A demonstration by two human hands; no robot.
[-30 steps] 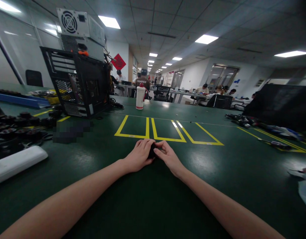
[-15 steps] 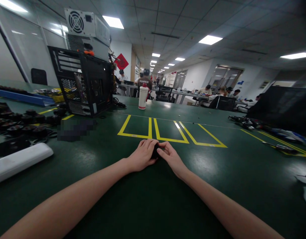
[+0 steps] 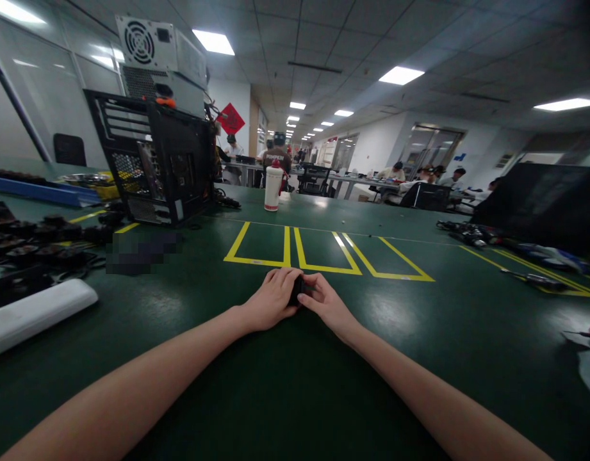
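- Here, the left hand [image 3: 277, 298] curls closed over a black object [image 3: 296, 292], just before the yellow tape [image 3: 287, 246]; the right hand [image 3: 324, 303] pinches its edge.
- White bottle [image 3: 272, 189] (contents hidden) stands farther, right of the computer case [image 3: 193, 153].
- Blue tray [image 3: 59, 193], at left, carries dark pieces [image 3: 16, 177].

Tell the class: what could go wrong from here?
The black object could slip: it sits between the left hand and right hand, largely hidden.
The topmost metal box might fall if the black computer case below is bumped.
The upright white bottle might tip if knocked.
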